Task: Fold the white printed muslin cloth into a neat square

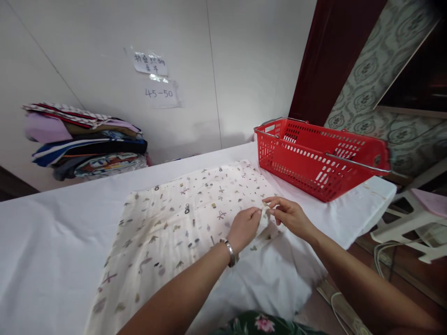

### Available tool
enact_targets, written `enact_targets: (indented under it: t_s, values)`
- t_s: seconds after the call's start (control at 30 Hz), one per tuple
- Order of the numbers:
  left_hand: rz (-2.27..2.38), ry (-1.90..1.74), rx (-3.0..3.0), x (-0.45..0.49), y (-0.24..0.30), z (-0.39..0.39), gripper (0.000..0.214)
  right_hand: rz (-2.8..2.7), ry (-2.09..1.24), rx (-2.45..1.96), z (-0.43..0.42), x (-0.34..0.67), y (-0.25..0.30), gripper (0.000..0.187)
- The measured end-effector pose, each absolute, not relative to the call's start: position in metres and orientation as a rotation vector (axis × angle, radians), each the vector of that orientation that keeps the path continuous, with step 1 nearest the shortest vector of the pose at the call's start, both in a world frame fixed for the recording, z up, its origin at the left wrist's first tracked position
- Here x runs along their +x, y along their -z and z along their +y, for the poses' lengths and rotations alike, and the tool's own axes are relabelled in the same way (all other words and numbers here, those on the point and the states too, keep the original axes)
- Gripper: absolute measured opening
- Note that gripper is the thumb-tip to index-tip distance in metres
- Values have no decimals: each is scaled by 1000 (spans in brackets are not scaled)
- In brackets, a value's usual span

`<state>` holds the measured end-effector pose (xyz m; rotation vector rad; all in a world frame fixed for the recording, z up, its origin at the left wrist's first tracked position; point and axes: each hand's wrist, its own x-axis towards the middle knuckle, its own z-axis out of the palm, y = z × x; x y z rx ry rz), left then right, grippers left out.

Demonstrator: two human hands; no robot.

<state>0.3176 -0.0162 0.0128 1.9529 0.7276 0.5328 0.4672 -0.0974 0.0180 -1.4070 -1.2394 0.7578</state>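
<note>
A cream cloth [181, 218] printed with small dark motifs lies spread flat on the white-covered table [52, 242]. My left hand [246, 226], with a metal bracelet on its wrist, pinches the cloth's right-hand edge. My right hand [289, 214] pinches the same bit of edge from the other side, fingertips touching the left hand's. Both hands are closed on a small raised fold of the fabric near the cloth's near right corner.
A red plastic basket [321, 158] with metal handles stands on the table at the right, just beyond the cloth. A stack of folded fabrics [87, 144] sits at the back left against the wall. White plastic stools [415, 218] stand off the table's right end.
</note>
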Motion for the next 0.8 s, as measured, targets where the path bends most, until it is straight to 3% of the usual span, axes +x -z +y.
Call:
enact_targets:
  t_s: [0.8]
  values:
    - [596, -511, 2250, 318, -20, -24, 29, -1146, -832, -1486, -99, 468, -19, 25]
